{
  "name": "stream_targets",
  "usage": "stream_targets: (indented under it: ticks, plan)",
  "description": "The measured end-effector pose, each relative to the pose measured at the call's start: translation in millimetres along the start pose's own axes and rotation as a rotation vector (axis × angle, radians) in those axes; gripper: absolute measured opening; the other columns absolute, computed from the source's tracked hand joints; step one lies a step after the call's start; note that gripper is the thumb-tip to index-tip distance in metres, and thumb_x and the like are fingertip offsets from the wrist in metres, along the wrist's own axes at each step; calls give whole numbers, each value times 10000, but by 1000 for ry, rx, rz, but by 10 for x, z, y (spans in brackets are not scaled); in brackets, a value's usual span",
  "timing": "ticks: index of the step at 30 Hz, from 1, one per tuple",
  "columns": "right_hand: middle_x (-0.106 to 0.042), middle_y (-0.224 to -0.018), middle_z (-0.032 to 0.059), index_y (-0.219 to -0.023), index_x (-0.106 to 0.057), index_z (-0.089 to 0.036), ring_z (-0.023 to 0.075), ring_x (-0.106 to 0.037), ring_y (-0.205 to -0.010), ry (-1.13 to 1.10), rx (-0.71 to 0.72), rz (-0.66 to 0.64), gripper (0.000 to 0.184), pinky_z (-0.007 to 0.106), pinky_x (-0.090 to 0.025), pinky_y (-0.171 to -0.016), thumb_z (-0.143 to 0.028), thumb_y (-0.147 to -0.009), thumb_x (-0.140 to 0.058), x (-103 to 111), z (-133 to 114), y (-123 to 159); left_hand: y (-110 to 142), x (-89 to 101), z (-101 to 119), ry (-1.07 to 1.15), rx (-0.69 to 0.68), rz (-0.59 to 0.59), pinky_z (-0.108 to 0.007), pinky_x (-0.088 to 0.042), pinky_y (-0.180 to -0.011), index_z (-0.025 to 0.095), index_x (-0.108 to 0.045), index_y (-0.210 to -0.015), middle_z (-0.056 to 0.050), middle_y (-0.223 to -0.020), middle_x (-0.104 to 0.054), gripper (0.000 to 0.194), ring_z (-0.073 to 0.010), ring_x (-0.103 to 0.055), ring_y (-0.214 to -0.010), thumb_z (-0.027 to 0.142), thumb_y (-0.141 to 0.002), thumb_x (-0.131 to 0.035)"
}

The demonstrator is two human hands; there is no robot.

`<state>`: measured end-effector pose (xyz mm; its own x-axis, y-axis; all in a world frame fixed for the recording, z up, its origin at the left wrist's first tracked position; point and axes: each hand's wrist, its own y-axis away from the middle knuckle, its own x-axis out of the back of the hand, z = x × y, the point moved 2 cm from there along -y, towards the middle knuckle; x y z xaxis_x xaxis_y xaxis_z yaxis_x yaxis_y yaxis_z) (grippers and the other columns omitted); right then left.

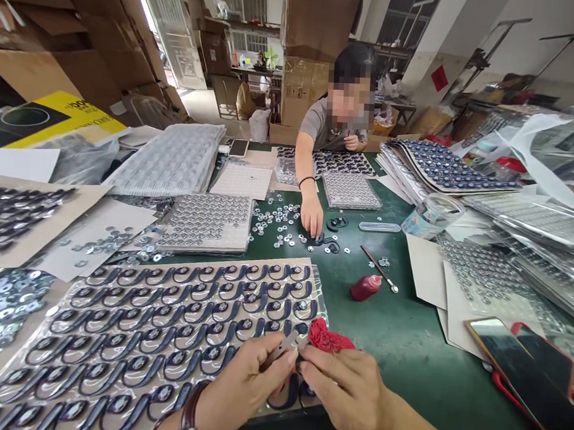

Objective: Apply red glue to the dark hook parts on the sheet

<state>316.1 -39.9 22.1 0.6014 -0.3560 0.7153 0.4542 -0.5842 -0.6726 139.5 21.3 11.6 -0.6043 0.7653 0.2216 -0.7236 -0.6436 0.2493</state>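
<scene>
Head view:
Left hand (249, 373): thumb and forefinger are pinching a pale flat piece (287, 343), the wrist wearing a dark strap (190, 408);
Right hand (344, 382): fingertips are closing on a small dark part (301, 356), mostly hidden, just beside the pale flat piece;
Film-covered card (289, 262): is lying beneath and left of the hands, bearing rows of dark hook-shaped pieces (184, 331);
Red cloth (326, 338): is lying crumpled just beyond the right hand;
Red bottle (365, 287): is lying tilted on the green table (381, 336), near a thin brown stick (377, 267);
Co-worker's hand (312, 215): is reaching down to a dark piece (320, 240) beside scattered metal discs (277, 224);
Phone (504, 364): is resting at lower right
</scene>
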Motion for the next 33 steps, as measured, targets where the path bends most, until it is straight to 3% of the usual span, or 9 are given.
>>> stream_targets:
  ticks: [3, 7, 10, 14, 20, 25, 29, 33]
  plan:
    - [-717, -1063, 172, -1003, -671, -60, 173, -701, -704, 49, 42, -92, 234, 263, -526, -525, -77, -878, -474, -35, -6, -2, 19, -15, -9, -92, -17, 34, -194, -290, -545, 177, -399, -695, 56, -608, -353, 365, -82, -321, -571, 430, -958, -390]
    - [-717, -1061, 166, -1016, -664, -62, 196, -702, -828, 53, 64, -163, 247, 287, -546, -609, -85, -893, -451, -32, 88, 28, 55, 19, -45, -218, -20, 66, -206, -295, -581, 185, -484, -762, 54, -634, -396, 317, -88, -343, -588, 413, -961, -392]
    - [-729, -1024, 135, -992, -661, -86, 194, -701, -880, 90, -10, -138, 186, 267, -525, -616, -76, -888, -507, -35, 280, 81, 101, 109, -102, -293, 10, 105, -216, -289, -574, 193, -521, -802, 54, -624, -433, 296, -89, -378, -568, 406, -963, -393]
    - [-747, -936, 72, -964, -661, -134, 148, -705, -808, 114, -147, -90, 155, 239, -497, -634, -57, -869, -566, -125, 514, 131, 154, 205, -176, -372, 26, 152, -217, -287, -557, 198, -541, -810, 47, -613, -468, 278, -98, -419, -565, 390, -960, -406]
    - [-729, -976, 99, -997, -659, -119, 193, -676, -927, 128, 1, -266, 193, 278, -507, -698, -83, -916, -488, -361, 517, 112, 188, 223, -202, -456, -2, 164, -203, -355, -603, 210, -574, -848, 27, -701, -587, 211, -102, -528, -634, 338, -947, -439]
    - [-717, -969, 134, -1025, -650, -81, 226, -673, -917, 141, 64, -335, 207, 336, -534, -781, -90, -904, -482, -377, 481, 151, 230, 250, -209, -492, 4, 160, -203, -377, -604, 213, -581, -842, 27, -699, -607, 184, -105, -563, -638, 307, -938, -455]
    - [-708, -1001, 128, -1081, -627, -87, 230, -656, -952, 64, 4, -364, 233, 354, -526, -822, -108, -879, -514, -321, 479, 172, 241, 254, -216, -498, 10, 155, -197, -400, -607, 217, -593, -861, 19, -727, -628, 194, -107, -584, -647, 311, -945, -444]
    - [-681, -1053, 107, -1149, -580, -112, 209, -612, -934, -56, -193, -364, 280, 388, -474, -878, -131, -873, -534, -276, 507, 112, 236, 241, -222, -495, -4, 146, -195, -431, -636, 218, -607, -871, 10, -741, -641, 189, -115, -604, -669, 305, -939, -453]
